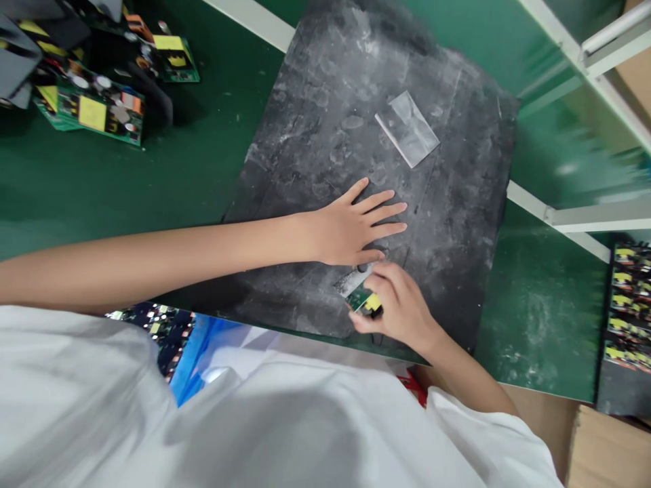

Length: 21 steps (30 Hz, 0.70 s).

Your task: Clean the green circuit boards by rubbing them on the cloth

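My left hand (350,227) lies flat on the dark, scuffed mat (325,122) with its fingers spread and nothing in it. Just below its little finger, my right hand (399,301) grips a small green circuit board (359,296) with a yellow-wrapped part and a grey metal plate at one end. The thumb and fingers close around the board's edges, hiding part of it. Farther up the mat, apart from both hands, rests a clear plastic piece (408,130), flat and roughly rectangular.
Circuit boards (96,108) with yellow parts lie piled at the upper left of the green table (193,156). White metal bars (574,224) cross the right side. A tray of boards (628,305) stands at far right, above a cardboard box (607,451). Below the near edge is a blue-edged bin (190,356).
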Available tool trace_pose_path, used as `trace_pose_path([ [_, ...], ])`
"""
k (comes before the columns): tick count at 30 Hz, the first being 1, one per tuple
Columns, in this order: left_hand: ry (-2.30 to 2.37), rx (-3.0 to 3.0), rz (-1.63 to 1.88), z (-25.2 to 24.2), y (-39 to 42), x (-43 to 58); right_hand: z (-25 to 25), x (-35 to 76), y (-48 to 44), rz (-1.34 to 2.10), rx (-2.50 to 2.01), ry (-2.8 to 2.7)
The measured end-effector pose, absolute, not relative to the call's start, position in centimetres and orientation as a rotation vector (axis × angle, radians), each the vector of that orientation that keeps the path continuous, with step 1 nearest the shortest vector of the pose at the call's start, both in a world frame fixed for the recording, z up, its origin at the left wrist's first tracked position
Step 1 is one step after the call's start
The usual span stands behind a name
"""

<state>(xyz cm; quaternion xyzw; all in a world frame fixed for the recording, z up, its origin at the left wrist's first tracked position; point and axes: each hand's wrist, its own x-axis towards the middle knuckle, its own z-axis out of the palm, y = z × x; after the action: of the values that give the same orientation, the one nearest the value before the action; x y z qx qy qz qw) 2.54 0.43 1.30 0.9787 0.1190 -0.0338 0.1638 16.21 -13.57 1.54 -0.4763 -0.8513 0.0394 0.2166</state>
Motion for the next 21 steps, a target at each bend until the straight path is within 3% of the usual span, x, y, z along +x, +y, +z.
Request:
trace_pose_path([
  [21,0.350,2.791,-0.156,1.41,0.47,2.62,1.49,16.35,-13.55,0.071,-1.432,-2.275],
])
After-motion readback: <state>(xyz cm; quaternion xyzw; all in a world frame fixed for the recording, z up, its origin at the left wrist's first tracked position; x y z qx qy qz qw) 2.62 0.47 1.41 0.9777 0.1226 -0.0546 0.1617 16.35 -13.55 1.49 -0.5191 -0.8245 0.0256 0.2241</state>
